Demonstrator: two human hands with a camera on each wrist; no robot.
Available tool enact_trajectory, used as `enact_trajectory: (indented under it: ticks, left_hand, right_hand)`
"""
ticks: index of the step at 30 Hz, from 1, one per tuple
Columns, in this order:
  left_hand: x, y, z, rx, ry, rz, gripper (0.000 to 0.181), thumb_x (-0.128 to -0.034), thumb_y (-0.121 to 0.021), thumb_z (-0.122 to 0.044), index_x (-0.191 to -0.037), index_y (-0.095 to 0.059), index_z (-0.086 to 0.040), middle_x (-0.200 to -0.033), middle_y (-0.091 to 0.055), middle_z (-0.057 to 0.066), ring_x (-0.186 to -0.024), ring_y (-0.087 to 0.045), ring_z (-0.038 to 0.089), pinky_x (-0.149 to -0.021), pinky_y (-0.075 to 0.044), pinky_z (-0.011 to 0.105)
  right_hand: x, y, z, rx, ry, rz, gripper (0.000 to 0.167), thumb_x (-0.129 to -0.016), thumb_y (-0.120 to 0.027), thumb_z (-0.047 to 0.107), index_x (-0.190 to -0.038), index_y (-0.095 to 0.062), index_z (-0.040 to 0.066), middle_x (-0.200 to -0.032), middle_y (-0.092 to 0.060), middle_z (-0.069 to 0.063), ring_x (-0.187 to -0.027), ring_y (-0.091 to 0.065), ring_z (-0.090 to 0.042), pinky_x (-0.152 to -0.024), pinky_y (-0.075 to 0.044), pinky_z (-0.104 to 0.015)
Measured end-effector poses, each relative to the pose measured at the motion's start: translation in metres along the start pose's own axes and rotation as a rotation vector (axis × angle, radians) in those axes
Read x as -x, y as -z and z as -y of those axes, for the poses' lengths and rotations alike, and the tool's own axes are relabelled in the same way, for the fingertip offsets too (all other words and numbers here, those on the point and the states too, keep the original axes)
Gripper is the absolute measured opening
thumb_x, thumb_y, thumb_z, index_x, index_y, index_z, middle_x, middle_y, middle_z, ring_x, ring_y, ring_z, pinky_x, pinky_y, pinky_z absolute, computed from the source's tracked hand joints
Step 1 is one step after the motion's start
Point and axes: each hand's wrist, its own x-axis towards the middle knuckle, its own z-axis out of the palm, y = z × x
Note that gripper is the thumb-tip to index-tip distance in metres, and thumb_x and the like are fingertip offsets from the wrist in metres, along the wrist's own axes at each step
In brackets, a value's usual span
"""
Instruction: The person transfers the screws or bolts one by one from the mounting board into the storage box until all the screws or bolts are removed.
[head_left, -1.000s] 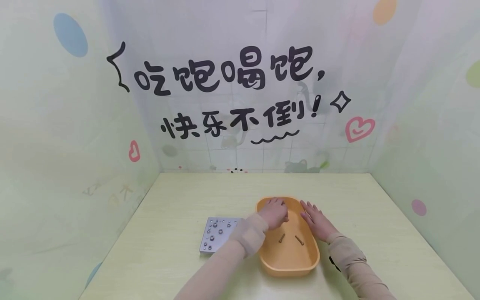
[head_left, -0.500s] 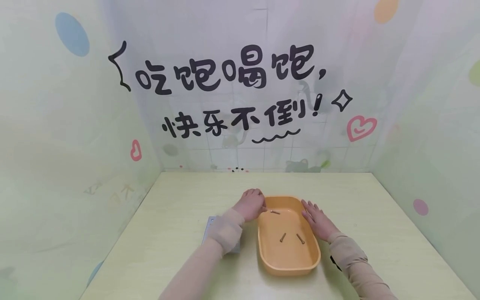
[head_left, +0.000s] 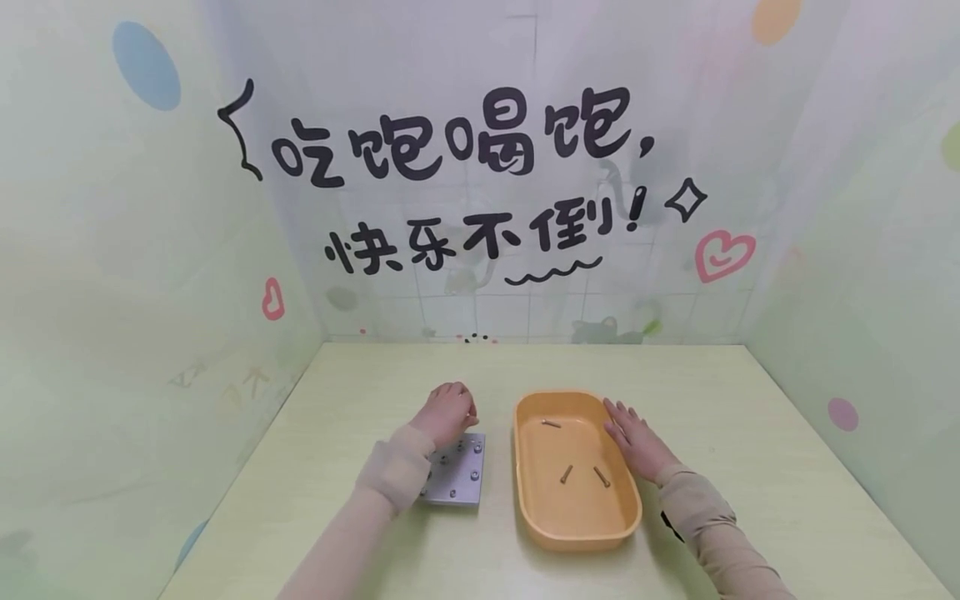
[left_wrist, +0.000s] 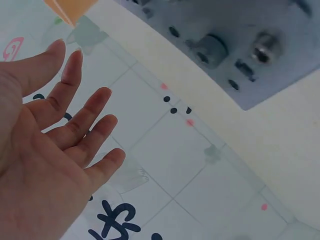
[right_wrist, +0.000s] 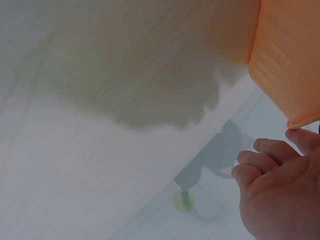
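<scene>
In the head view, my left hand [head_left: 447, 412] is over the back of a grey metal block [head_left: 461, 483] studded with several small screws, hiding part of it. The left wrist view shows that hand [left_wrist: 65, 135] with relaxed, slightly bent fingers and nothing in them, beside the block [left_wrist: 270, 75]. An orange tray [head_left: 577, 542] stands right of the block, holding three bolts: one near the back [head_left: 551, 424], two further forward [head_left: 566, 474] [head_left: 602, 477]. My right hand [head_left: 637, 442] rests extended fingers on the tray's right side; in the right wrist view, its fingertip [right_wrist: 292, 133] touches the rim [right_wrist: 305, 121].
A pale wooden table [head_left: 360, 383] bears the block and tray, with a strip of tabletop between them. Printed wall sheets with black lettering [head_left: 498, 233] enclose the back and sides.
My left hand has moved out of the tray and leftwards to the metal block. The bolt at the back of the tray has come into sight. My right hand has stayed at the rim.
</scene>
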Motion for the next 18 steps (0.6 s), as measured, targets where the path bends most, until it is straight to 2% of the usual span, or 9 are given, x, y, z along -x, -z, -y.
enact_trajectory:
  ticks: [9, 18]
  left_hand:
    - [0.022, -0.008, 0.016, 0.021, 0.002, -0.017, 0.009, -0.0936, -0.066, -0.014, -0.088, -0.064, -0.007, -0.112, -0.06, 0.015, -0.117, -0.053, 0.035, -0.112, -0.037, 0.053]
    - [0.034, -0.014, 0.02, 0.034, -0.009, -0.036, 0.004, -0.0918, -0.064, -0.003, -0.089, -0.065, -0.005, -0.112, -0.061, 0.017, -0.115, -0.055, 0.036, -0.11, -0.039, 0.054]
  right_hand:
    - [-0.001, -0.001, 0.0, -0.002, 0.0, -0.005, 0.05, -0.108, -0.037, 0.018, -0.151, -0.027, -0.007, -0.153, -0.023, -0.036, -0.143, -0.015, -0.056, -0.118, -0.012, -0.066]
    - [0.0, -0.001, 0.0, -0.002, 0.003, -0.005, 0.051, -0.108, -0.036, 0.019, -0.151, -0.027, -0.007, -0.153, -0.023, -0.037, -0.143, -0.015, -0.056, -0.118, -0.011, -0.066]
